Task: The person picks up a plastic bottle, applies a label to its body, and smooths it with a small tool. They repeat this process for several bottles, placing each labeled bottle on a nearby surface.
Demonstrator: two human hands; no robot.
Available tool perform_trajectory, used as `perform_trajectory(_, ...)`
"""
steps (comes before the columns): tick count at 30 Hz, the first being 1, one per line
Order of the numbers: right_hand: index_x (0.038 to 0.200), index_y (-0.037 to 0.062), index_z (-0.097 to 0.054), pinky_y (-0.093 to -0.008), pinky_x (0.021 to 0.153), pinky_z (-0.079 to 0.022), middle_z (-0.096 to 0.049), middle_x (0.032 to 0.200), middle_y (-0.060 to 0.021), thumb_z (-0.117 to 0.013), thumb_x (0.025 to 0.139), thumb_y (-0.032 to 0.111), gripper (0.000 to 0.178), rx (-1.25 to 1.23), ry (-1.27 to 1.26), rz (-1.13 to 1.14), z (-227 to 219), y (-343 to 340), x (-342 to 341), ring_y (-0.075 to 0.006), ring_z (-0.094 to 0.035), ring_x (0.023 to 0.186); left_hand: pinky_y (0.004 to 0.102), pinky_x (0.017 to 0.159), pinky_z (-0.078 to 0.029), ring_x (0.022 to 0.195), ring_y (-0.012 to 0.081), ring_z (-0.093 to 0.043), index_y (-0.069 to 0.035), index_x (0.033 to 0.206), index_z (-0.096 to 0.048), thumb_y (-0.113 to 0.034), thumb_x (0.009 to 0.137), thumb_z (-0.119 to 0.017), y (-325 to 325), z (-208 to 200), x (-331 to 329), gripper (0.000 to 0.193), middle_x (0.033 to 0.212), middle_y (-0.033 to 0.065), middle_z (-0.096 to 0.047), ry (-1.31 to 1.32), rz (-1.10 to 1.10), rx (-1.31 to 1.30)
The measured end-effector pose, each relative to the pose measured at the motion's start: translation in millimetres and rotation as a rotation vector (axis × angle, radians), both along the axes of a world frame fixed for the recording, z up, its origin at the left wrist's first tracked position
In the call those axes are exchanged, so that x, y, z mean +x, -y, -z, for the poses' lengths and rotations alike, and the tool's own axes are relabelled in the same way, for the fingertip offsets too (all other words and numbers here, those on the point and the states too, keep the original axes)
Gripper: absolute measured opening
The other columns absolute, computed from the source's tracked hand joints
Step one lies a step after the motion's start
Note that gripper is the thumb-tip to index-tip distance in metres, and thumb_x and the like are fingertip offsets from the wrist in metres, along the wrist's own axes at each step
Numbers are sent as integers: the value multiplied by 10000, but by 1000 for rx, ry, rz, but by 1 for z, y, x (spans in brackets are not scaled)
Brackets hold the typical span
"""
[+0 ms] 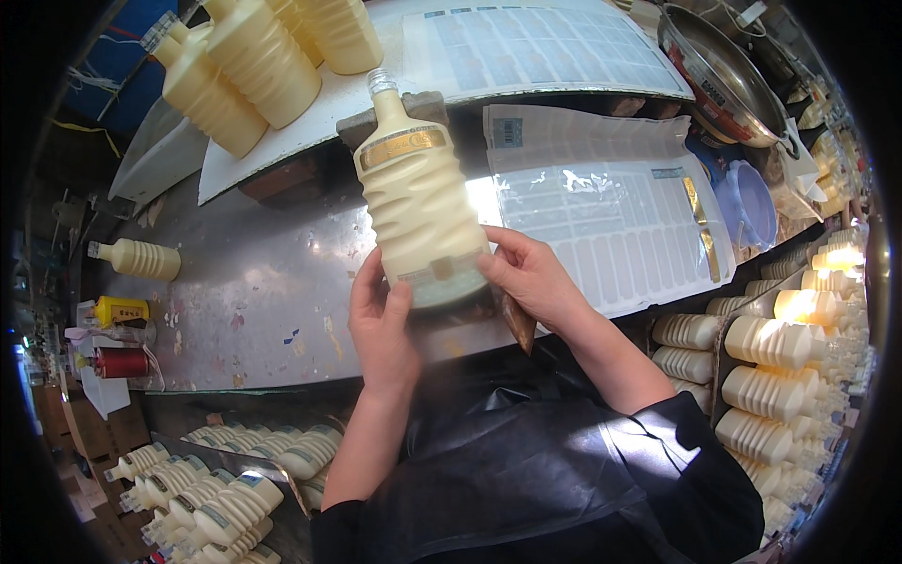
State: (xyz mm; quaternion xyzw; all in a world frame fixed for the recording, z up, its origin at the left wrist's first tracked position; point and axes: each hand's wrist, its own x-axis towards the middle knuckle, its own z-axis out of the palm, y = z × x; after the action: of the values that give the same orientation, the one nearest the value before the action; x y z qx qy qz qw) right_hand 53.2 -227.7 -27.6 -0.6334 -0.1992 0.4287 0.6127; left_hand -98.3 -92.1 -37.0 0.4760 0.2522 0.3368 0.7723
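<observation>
A cream-coloured bottle (413, 202) with wavy ridges and a clear screw neck is between my two hands, its neck pointing away from me. A gold label (402, 147) crosses its shoulder, and a narrow strip label (442, 267) lies across its lower front above the translucent greenish base. My left hand (383, 315) grips the lower left edge with thumb and fingers. On the lower right, my right hand (536, 277) pinches the edge, thumb on the strip label's end. A brown pointed tool (518, 324) sticks out below my right fingers. Behind the bottle's neck is a dark grey block (428, 106).
Label sheets (601, 226) lie right of the bottle, with more (554, 47) on the raised shelf beside standing bottles (263, 66). One small bottle (141, 259) lies at left, near a red spool (120, 363). Stacked bottles (770, 390) fill both sides. A metal pan (728, 70) sits back right.
</observation>
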Motion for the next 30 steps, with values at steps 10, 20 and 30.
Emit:
perform_trajectory(10, 1486, -25, -487, -187, 583, -438, -581, 839, 28, -522, 1084, 252, 490, 15, -73, 11, -17, 4, 0, -30, -500, 636, 370, 1176, -363, 1368, 228, -498, 22, 1453, -513, -126, 1063, -508, -5, 0, -5, 417, 1455, 140, -557, 0, 11, -73)
perform_trajectory(20, 1498, 11, -500, -200, 508, -393, -530, 819, 22, -472, 1070, 237, 485, -7, -180, 53, -9, 13, 1, -56, -480, 598, 384, 1185, -339, 1403, 240, -452, 8, 1483, -469, -9, 825, -668, -8, 13, -25, 687, 1475, 124, -519, -65, 155, 215)
perform_trajectory(30, 1391, 12, -587, -199, 507, -312, -630, 920, 25, -364, 1066, 617, 722, -68, -109, 35, 5, 13, 2, -53, -394, 579, 440, 1041, -443, 1192, 330, -570, -57, 1306, -613, -135, 658, -908, 2, 5, -7, 717, 1273, 128, -624, -241, -152, 811)
